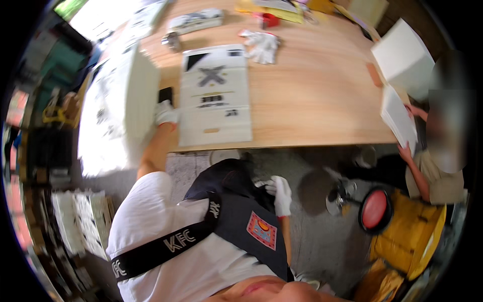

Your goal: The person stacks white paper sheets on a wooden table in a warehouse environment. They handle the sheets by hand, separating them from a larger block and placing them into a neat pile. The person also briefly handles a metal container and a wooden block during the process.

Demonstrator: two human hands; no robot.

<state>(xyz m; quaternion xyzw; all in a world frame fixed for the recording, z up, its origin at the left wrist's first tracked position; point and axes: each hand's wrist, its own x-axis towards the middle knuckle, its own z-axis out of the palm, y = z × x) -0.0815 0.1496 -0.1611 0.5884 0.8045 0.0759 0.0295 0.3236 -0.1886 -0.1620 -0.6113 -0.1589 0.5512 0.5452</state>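
My left hand (166, 113), in a white glove with a red cuff, reaches to the table beside a tall stack of white plastic bags (118, 100). Its fingers are closed at the near end of a dark flat phone-like thing (165, 95). Just to its right, a white printed bag (215, 116) with a handle slot lies flat, that slot toward me. Low by my lap is my right hand (282, 195), also gloved, with curled fingers at the edge of my dark apron (246, 226). What those fingers grip, if anything, is hidden.
A white glove (262, 46), a red tape roll (268, 20), a silvery roll (172, 41) and folded bags (196, 20) lie farther back on the table (317, 100). At right, a person holds white sheets (399, 118). A red-seated stool (375, 210) stands below.
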